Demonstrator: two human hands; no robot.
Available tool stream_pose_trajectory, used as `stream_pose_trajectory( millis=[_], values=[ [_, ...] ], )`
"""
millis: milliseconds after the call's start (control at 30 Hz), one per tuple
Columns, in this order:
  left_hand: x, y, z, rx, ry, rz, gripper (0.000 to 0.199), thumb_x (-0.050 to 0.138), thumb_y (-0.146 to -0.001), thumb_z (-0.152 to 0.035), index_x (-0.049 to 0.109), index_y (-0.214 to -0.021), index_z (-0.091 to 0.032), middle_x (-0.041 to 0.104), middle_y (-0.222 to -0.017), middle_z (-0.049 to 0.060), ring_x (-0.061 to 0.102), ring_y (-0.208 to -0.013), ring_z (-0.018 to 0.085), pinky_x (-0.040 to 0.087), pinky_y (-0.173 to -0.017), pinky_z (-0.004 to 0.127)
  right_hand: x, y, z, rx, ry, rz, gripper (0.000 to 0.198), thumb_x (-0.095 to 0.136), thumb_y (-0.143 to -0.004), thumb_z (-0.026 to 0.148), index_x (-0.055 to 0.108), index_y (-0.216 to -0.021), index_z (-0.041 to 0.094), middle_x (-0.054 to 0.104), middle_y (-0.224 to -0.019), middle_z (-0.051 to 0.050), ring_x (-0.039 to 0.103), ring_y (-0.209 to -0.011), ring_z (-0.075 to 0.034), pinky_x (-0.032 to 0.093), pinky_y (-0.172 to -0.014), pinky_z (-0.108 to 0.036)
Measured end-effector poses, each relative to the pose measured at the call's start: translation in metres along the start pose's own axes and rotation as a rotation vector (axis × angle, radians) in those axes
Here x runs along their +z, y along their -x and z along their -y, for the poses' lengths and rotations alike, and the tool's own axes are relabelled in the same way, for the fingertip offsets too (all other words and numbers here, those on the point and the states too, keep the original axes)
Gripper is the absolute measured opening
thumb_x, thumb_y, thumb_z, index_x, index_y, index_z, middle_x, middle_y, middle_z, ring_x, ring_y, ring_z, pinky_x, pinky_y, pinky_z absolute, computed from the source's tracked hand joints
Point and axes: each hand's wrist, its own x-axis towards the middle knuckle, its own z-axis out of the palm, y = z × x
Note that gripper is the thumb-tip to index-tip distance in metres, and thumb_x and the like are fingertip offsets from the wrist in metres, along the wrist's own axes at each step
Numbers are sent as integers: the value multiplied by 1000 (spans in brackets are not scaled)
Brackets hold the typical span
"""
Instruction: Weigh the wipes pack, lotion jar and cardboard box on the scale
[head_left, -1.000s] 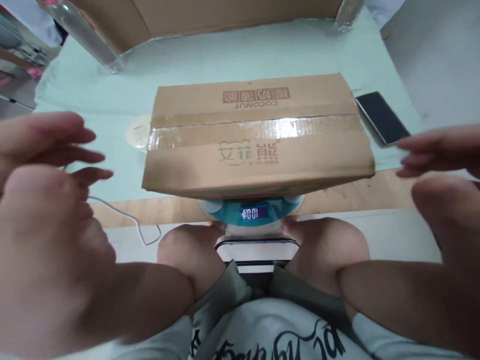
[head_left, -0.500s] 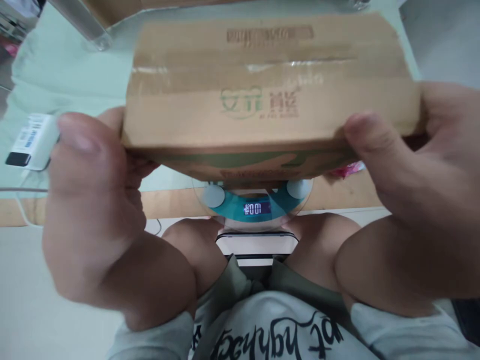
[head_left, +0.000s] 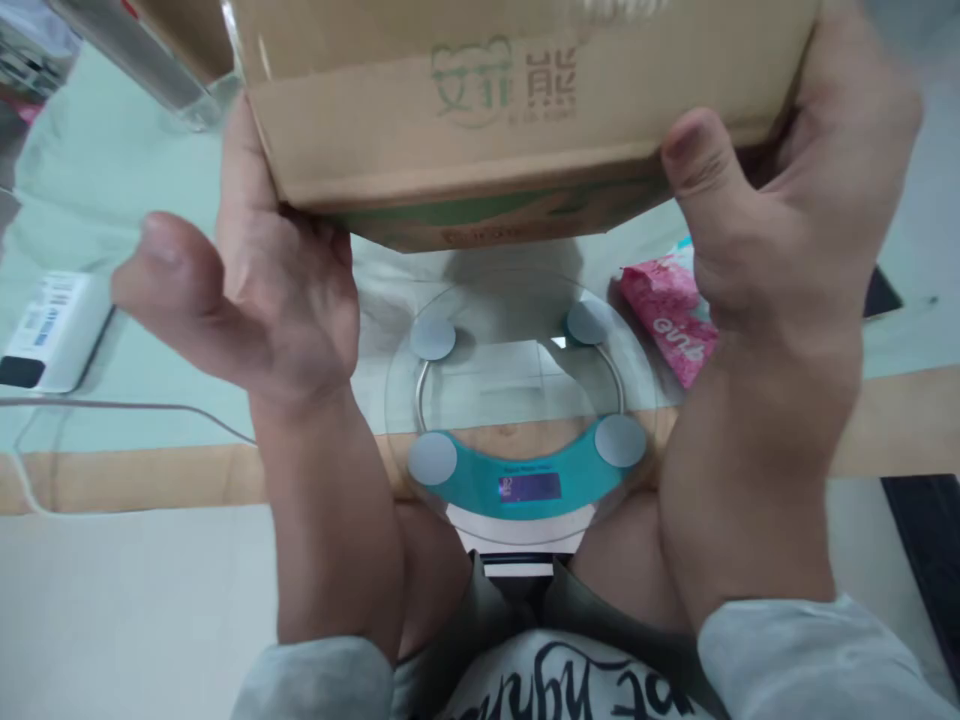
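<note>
A brown cardboard box (head_left: 360,120) with green and brown print is held up in front of me, its far part cut off by the top of the view. My left hand (head_left: 277,270) supports it at the left end, fingers under the lower edge and thumb sticking out away from the box. At the right end my right hand (head_left: 787,180) grips the box, its thumb pressed on the front face. Below the box lies a round glass scale (head_left: 517,460) with a teal band and a small lit display, touched by neither hand.
A pink packet (head_left: 667,310) lies right of the scale. On the left are a white device (head_left: 56,330) with a label and a cable (head_left: 135,405). A clear-footed post (head_left: 150,60) stands at the upper left. A dark flat object (head_left: 926,560) is at the lower right.
The box has moved up and away from me, exposing more of the scale and the pink packet. My left thumb has come off the box. The display digits have changed.
</note>
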Motion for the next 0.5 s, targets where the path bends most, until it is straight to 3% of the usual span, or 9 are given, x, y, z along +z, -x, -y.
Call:
stream_pose_trajectory(
  millis=[33,100,200,367,500],
  values=[
    [-2,-2,2,-47,8,-35,70,9,-121,-44,75,-132,-22,71,-147,3,48,-170,27,39,-145,40,3,-1,-4,-49,-39,-65,76,58,-108,54,54,-161,-1,65,-151,-13,63,-143,-22,52,-126,-30],
    [-4,-5,7,-150,-14,-110,49,33,-121,-50,75,-128,-25,74,-144,0,43,-173,28,45,-141,39,9,-1,-12,-75,-97,-120,74,66,-101,52,63,-149,-3,73,-132,-14,69,-123,-21,56,-109,-30],
    [-8,-10,16,-215,-10,-132,27,66,-111,-50,74,-123,-28,74,-146,-3,38,-175,32,46,-139,37,15,-1,-21,-18,-129,-110,74,70,-98,57,65,-146,0,74,-131,-14,71,-121,-23,56,-106,-32],
    [-13,-11,23,-145,42,-108,23,74,-96,-30,69,-117,-22,73,-136,7,59,-155,30,51,-132,37,22,1,-31,42,-142,-93,73,68,-101,53,54,-156,6,65,-155,-15,66,-143,-21,54,-128,-34],
    [-12,0,22,-167,-139,-302,40,76,-81,-19,75,-121,-22,76,-123,3,69,-126,23,59,-111,33,17,14,-28,148,-94,-35,84,60,-102,43,29,-174,14,42,-180,-12,48,-168,-17,46,-142,-35]
  ],
)
